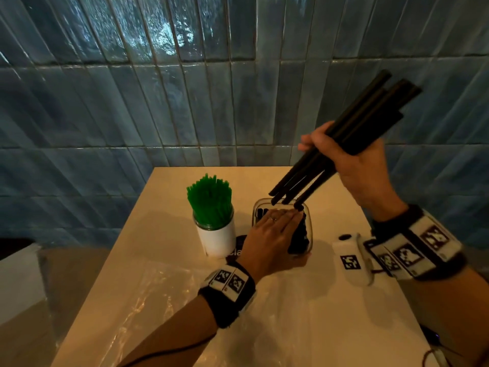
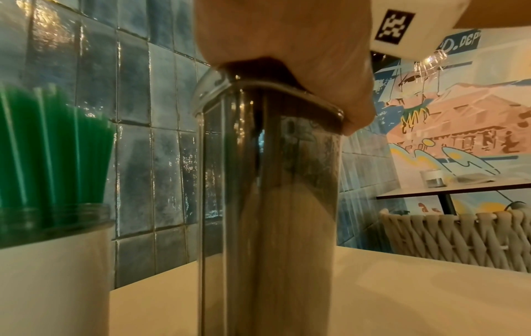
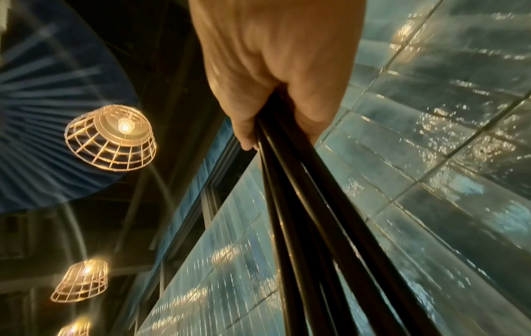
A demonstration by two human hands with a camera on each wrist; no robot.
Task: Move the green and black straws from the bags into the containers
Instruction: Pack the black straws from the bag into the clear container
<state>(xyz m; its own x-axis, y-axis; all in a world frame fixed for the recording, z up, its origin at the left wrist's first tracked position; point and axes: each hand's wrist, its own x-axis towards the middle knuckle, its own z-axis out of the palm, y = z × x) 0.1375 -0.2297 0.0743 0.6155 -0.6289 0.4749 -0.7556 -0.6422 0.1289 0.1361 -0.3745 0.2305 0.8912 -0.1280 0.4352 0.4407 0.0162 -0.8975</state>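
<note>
My right hand (image 1: pixel 352 160) grips a bunch of black straws (image 1: pixel 341 136), tilted, their lower ends just above the far rim of a clear glass container (image 1: pixel 309 229). The same black straws (image 3: pixel 310 216) run out from my right hand (image 3: pixel 273 79) in the right wrist view. My left hand (image 1: pixel 272 234) lies flat over the container's mouth, fingers straight, covering black straws inside. From the left wrist view the glass container (image 2: pixel 270 204) stands upright with my left hand (image 2: pixel 287 45) on its rim. Green straws (image 1: pixel 210 202) fill a white jar (image 1: pixel 218 242) to the left.
An empty clear plastic bag (image 1: pixel 148 308) lies on the beige table (image 1: pixel 317 327) near me. A white tagged device (image 1: pixel 352 258) rests on the table to the right. A blue tiled wall (image 1: pixel 185 102) rises right behind the table. Green straws (image 2: pixel 51 145) stand close beside the glass container.
</note>
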